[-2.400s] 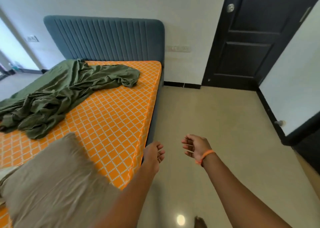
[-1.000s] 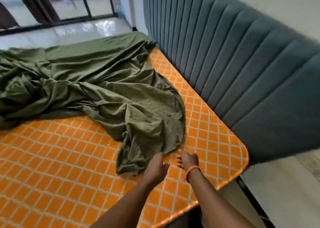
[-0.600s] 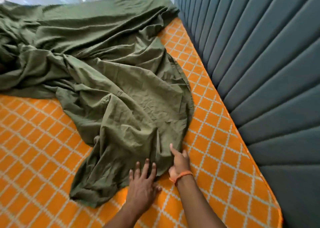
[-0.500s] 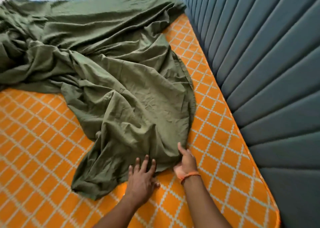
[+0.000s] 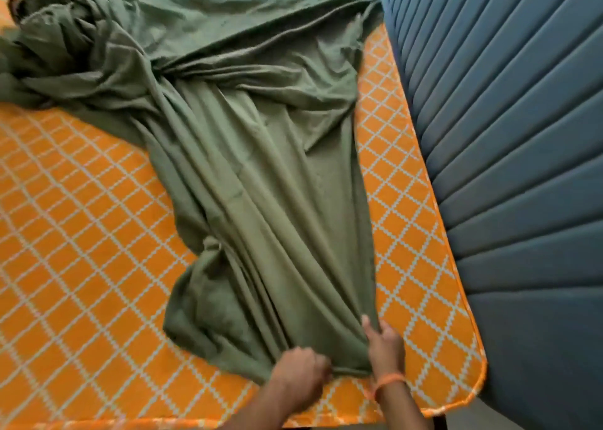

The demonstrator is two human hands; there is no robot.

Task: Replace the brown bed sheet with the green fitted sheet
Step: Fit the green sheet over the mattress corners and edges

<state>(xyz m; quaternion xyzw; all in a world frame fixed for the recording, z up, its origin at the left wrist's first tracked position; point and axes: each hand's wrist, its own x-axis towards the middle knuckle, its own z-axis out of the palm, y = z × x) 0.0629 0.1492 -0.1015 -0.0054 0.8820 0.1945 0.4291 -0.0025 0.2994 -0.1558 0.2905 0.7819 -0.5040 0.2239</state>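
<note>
Fingers of the left hand [image 5: 301,376] curl into a fist around a bunched fold at the near edge of the olive-green fitted cotton sheet [image 5: 261,181]; the right hand [image 5: 385,345], with an orange band at the wrist, pinches the same edge just beside it, thumb on top. From that grip taut pleats fan toward the crumpled mass further up the orange diamond-patterned mattress [image 5: 81,250], beside the blue-grey ribbed padded headboard [image 5: 505,136]. No brown sheet shows. The cloth looks light, limp and easily snagged on itself; best held at the elasticated corner seam, which probably lies within this gathered edge.
</note>
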